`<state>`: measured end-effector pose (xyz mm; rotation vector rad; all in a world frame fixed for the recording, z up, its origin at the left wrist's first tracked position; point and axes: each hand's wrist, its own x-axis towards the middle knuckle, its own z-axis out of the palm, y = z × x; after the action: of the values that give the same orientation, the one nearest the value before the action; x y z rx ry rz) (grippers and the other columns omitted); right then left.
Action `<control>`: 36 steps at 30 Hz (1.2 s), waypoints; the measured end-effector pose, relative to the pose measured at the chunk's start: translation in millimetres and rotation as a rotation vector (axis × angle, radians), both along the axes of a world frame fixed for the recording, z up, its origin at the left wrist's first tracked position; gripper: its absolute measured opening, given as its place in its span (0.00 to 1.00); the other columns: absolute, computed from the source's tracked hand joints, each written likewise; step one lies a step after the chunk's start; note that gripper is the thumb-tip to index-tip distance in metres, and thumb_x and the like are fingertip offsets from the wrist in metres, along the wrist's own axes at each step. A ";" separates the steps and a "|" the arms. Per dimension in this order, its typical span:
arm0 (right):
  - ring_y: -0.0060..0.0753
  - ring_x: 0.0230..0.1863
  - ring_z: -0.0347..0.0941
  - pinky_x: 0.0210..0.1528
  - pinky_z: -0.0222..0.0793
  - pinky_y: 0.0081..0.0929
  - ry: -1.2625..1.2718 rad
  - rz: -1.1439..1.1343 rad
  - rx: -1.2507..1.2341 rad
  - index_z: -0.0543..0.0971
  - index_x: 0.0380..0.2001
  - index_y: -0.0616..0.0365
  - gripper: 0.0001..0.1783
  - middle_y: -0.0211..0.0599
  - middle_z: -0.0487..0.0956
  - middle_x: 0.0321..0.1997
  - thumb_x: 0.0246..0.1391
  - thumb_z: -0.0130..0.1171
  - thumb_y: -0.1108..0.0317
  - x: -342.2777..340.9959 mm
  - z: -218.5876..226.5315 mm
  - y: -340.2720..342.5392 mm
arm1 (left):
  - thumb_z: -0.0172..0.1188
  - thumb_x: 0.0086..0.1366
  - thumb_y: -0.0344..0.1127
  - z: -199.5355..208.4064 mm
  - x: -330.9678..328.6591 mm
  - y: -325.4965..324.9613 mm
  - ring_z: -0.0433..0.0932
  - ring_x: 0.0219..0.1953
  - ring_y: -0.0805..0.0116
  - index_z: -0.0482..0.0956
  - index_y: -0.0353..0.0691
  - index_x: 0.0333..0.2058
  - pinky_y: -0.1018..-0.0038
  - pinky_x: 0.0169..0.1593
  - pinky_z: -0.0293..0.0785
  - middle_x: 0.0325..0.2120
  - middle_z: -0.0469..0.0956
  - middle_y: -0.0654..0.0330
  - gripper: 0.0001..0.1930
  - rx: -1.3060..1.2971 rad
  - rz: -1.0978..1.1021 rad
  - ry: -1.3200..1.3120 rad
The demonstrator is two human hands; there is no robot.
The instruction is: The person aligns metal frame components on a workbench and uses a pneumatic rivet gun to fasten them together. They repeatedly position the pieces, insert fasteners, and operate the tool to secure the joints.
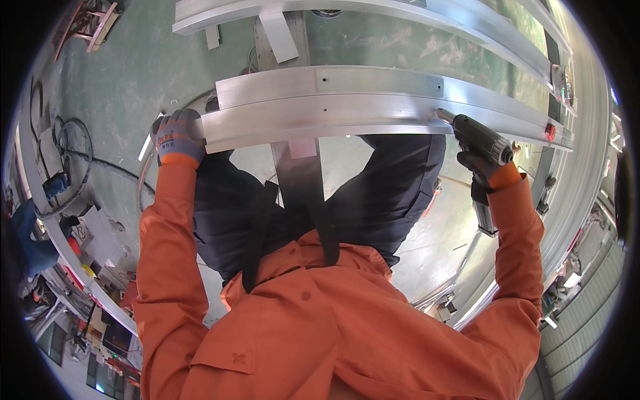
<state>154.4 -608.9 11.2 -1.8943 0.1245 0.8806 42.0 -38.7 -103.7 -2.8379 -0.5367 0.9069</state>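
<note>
A long silver aluminium profile lies crosswise in front of me above my knees, with small dark holes along it. My left hand, in a grey glove, is closed around its left end. In my right hand, also gloved, is a dark cordless rivet gun with a ridged rear cap and a battery at its grip's foot. The gun's metal nose points left and meets the profile's face near its right part. My right fingers wrap the grip and are partly hidden by the tool.
More aluminium profiles run across the far side. A metal support beam passes between my legs. A red clip-like piece sits near the profile's right end. Black hoses coil on the green floor at left, near another person's blue-clad leg.
</note>
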 end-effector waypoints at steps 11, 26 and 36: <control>0.25 0.32 0.73 0.29 0.66 0.17 0.159 -0.290 0.191 0.76 0.51 0.58 0.22 0.36 0.79 0.40 0.51 0.62 0.80 -16.1 -10.9 -0.9 | 0.75 0.44 0.47 1.5 5.5 -0.1 0.74 0.60 0.54 0.78 0.48 0.55 0.61 0.64 0.68 0.52 0.79 0.56 0.36 -0.004 0.064 0.055; 0.27 0.28 0.76 0.25 0.69 0.26 0.277 -0.282 -0.091 0.77 0.50 0.55 0.20 0.34 0.81 0.36 0.53 0.58 0.78 -3.0 3.9 12.5 | 0.74 0.45 0.46 7.5 5.7 -3.3 0.72 0.61 0.54 0.78 0.51 0.52 0.55 0.65 0.66 0.54 0.78 0.58 0.32 -0.009 0.086 0.057; 0.33 0.39 0.79 0.37 0.77 0.32 0.004 -0.174 -0.054 0.71 0.63 0.55 0.31 0.41 0.80 0.47 0.54 0.58 0.78 -4.4 11.2 -31.7 | 0.73 0.47 0.43 18.0 6.2 -11.0 0.73 0.61 0.54 0.79 0.55 0.51 0.60 0.66 0.67 0.53 0.79 0.58 0.29 -0.055 0.003 -0.113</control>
<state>150.0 -640.6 22.4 -1.8995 0.3135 0.7691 48.2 -49.7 -85.7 -2.9525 -0.5358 0.7777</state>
